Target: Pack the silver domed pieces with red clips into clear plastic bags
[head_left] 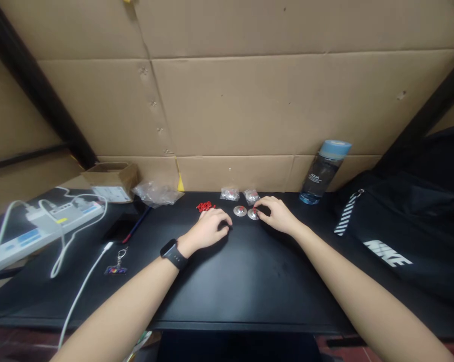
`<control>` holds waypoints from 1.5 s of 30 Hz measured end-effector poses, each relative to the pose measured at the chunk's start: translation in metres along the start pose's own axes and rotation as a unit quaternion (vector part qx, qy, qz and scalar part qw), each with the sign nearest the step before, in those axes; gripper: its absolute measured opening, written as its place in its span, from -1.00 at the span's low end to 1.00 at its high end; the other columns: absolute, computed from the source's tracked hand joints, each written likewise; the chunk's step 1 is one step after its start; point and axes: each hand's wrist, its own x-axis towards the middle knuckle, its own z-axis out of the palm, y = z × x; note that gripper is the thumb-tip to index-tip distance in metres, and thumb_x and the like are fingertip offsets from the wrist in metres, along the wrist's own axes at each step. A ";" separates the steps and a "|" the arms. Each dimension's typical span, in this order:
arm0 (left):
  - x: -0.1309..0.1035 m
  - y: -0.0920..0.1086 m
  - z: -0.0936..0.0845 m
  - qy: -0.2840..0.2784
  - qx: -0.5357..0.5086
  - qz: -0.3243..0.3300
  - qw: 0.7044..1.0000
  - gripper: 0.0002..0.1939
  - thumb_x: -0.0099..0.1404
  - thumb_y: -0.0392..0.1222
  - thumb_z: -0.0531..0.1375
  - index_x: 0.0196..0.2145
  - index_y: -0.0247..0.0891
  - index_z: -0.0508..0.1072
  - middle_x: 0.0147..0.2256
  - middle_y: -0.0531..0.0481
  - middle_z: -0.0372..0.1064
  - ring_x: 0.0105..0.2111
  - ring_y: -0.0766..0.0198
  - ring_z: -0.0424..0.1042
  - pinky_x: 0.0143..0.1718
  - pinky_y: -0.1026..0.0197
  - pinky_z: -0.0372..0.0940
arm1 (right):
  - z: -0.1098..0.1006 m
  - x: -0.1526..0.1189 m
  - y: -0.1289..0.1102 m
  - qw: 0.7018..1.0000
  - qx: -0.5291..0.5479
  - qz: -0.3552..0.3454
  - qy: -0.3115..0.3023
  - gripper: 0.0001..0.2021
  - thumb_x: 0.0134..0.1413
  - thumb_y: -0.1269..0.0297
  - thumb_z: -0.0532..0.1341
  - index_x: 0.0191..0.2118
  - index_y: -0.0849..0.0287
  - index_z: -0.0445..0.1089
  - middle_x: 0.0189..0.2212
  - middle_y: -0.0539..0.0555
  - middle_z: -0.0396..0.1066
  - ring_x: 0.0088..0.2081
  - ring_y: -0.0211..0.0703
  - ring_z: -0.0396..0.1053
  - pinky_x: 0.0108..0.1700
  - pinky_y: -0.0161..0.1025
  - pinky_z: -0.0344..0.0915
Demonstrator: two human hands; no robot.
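My left hand rests on the black table with its fingers curved and the thumb apart, holding nothing that I can see. Just behind its fingertips lies a small tangle of red cord, partly hidden by the hand. My right hand has thumb and forefinger at the edge of a small round silvery metal disc with a red middle. A matching disc lies flat just left of it. Behind them are two similar pieces in clear plastic, a left packet and a right packet.
A bottle with a blue lid and a black bag stand at the right. At the left are a power strip with white cables, a phone, a keychain, a small cardboard box and crumpled plastic. Cardboard walls the back.
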 end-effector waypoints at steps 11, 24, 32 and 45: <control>-0.003 -0.050 -0.037 0.085 0.099 -0.113 0.985 -0.81 0.33 -0.13 0.19 -0.12 -0.09 0.53 -0.09 -0.09 0.49 -0.03 -0.06 0.40 0.03 -0.08 0.24 | 0.003 -0.002 -0.005 1.000 0.014 -0.016 -0.010 -0.66 0.12 0.37 0.26 0.04 0.06 0.46 -0.01 0.15 0.54 -0.05 0.09 0.46 0.02 0.07 0.36; -0.013 -0.076 -0.029 0.058 0.239 -0.367 0.897 -0.40 0.49 0.07 -0.11 0.02 -0.43 0.54 0.22 -0.45 0.30 0.24 -0.35 0.19 0.14 -0.33 0.18 | 0.009 -0.002 0.001 0.999 0.019 -0.027 -0.031 -0.62 0.11 0.38 0.25 0.07 0.09 0.41 -0.02 0.15 0.53 -0.05 0.08 0.44 0.05 0.07 0.35; -0.014 -0.072 -0.038 0.036 0.257 -0.375 0.890 -0.42 0.50 0.05 -0.14 0.11 -0.32 0.51 0.33 -0.32 0.18 0.32 -0.29 0.07 0.20 -0.31 0.12 | 0.009 -0.001 0.000 0.998 0.032 -0.033 -0.035 -0.65 0.11 0.38 0.25 0.04 0.09 0.43 -0.04 0.16 0.54 -0.04 0.08 0.44 0.05 0.06 0.36; -0.013 -0.084 -0.033 0.030 0.257 -0.411 0.874 -0.34 0.47 0.08 -0.12 0.29 -0.41 0.34 0.43 -0.27 -0.05 0.40 -0.28 -0.09 0.27 -0.32 0.05 | 0.010 -0.004 -0.002 0.998 0.042 -0.008 -0.043 -0.51 0.13 0.35 0.25 0.19 0.08 0.30 -0.11 0.14 0.52 -0.10 0.04 0.45 0.02 0.00 0.35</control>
